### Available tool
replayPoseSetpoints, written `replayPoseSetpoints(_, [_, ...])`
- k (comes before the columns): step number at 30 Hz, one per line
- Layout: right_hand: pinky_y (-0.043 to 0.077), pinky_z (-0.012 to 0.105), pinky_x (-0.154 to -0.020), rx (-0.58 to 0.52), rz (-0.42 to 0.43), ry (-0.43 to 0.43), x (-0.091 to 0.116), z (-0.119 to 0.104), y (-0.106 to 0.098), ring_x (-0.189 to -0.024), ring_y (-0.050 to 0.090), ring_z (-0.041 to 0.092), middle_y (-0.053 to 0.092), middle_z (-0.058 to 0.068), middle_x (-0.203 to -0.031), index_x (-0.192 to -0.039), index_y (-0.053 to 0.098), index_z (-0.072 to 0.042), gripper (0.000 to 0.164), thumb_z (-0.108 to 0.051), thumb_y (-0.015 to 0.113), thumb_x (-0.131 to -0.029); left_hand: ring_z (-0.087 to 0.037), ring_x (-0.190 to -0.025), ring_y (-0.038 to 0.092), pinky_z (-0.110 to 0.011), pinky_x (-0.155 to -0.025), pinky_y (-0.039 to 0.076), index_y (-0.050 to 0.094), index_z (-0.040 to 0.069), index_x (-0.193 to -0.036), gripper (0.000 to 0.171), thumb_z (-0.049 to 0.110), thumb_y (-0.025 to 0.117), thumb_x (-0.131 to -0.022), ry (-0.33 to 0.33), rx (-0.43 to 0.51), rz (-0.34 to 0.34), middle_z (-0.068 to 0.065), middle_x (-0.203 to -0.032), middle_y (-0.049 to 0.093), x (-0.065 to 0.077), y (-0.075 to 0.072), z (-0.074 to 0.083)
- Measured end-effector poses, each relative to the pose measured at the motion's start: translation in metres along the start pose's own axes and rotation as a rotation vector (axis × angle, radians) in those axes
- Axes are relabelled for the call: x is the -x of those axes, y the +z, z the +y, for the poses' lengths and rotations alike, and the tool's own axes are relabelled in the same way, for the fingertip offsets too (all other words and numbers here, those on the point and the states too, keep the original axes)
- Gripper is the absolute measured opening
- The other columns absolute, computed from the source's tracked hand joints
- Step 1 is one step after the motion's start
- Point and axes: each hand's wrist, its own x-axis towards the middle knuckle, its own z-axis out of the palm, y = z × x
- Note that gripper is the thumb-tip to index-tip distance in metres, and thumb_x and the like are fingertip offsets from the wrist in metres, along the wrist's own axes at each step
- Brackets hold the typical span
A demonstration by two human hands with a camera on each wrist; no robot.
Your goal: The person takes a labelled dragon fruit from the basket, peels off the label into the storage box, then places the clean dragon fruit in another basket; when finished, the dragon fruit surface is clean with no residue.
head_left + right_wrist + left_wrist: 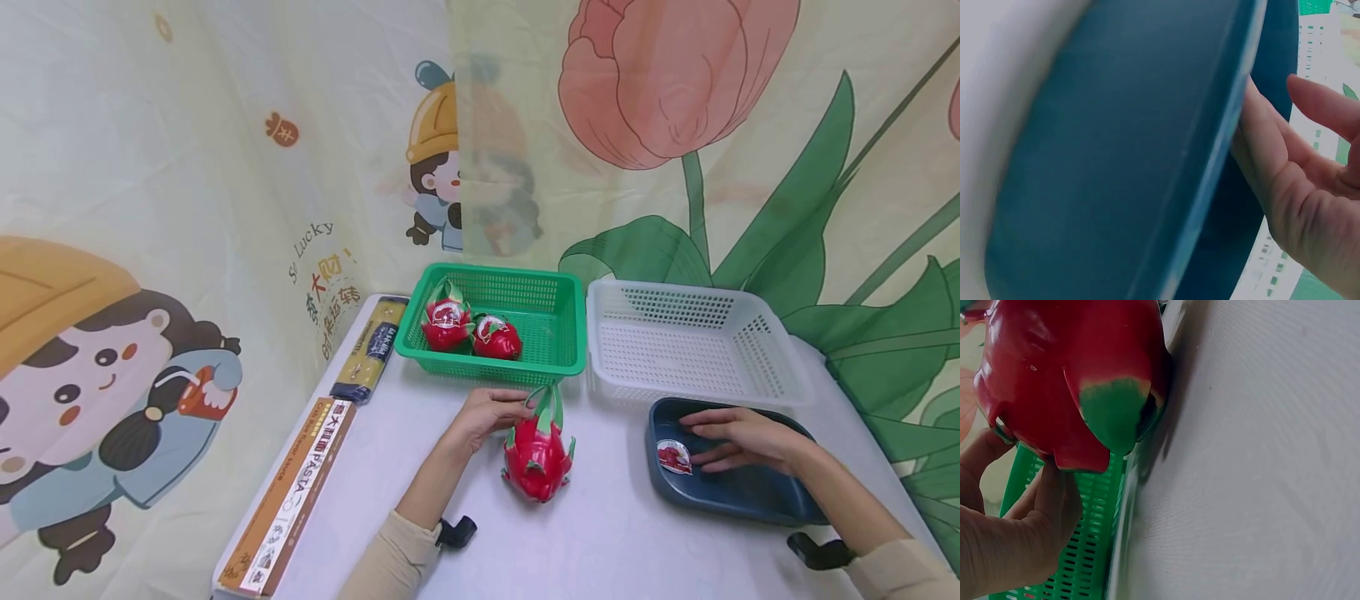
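A red dragon fruit [537, 458] with green leaf tips sits on the white table, its leafy end toward the baskets. My left hand [487, 417] holds it by that end; the left wrist view shows thumb and fingers against the fruit's skin [1110, 344]. Over on the right, my right hand [738, 440] reaches into a dark blue tray [738, 510] with its fingers loosely extended. Beside those fingertips, a round sticker [674, 457] with a red fruit picture lies in the tray. The tray's rim hides the fingertips in the right wrist view.
Behind the fruit stands a green basket [491, 367] holding two stickered dragon fruits [447, 323]. A white basket [690, 387] adjoins it, behind the tray. Along the left table edge lie a pasta box [288, 500] and a yellow-and-blue packet [371, 348]. Printed curtains hang behind.
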Motion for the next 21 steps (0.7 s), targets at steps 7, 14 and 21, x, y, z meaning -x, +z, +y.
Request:
replayPoseSetpoints(7, [0.06, 0.052, -0.093, -0.017, 0.01, -0.059, 0.002, -0.014, 0.008, -0.11, 0.072, 0.04, 0.068, 0.028, -0.128, -0.143, 0.046, 0.018, 0.052, -0.021, 0.054, -0.11, -0.023, -0.098, 0.076, -0.036, -0.091, 0.062, 0.075, -0.001, -0.123, 0.033, 0.011, 0.079, -0.092, 0.014, 0.004, -0.004, -0.013, -0.11, 0.078, 0.0, 0.0, 0.0])
replayPoseSetpoints(14, [0.062, 0.045, -0.092, 0.046, 0.03, -0.165, 0.011, -0.041, 0.027, -0.11, 0.072, 0.038, 0.067, 0.029, -0.128, -0.144, 0.042, 0.02, 0.055, -0.023, 0.053, -0.111, -0.022, -0.097, 0.076, -0.036, -0.091, 0.063, 0.076, 0.0, -0.122, 0.032, 0.011, 0.079, -0.092, 0.008, 0.007, -0.007, -0.013, -0.11, 0.078, 0.001, 0.001, 0.002])
replayPoseSetpoints(21, [0.063, 0.042, -0.091, 0.089, 0.051, -0.237, 0.008, -0.067, 0.053, -0.11, 0.073, 0.033, 0.067, 0.027, -0.129, -0.143, 0.048, 0.015, 0.053, -0.025, 0.057, -0.11, -0.022, -0.096, 0.076, -0.036, -0.091, 0.063, 0.075, 0.0, -0.123, 0.033, 0.011, 0.078, -0.092, 0.011, 0.011, -0.014, -0.014, -0.111, 0.078, 0.001, 0.0, 0.002])
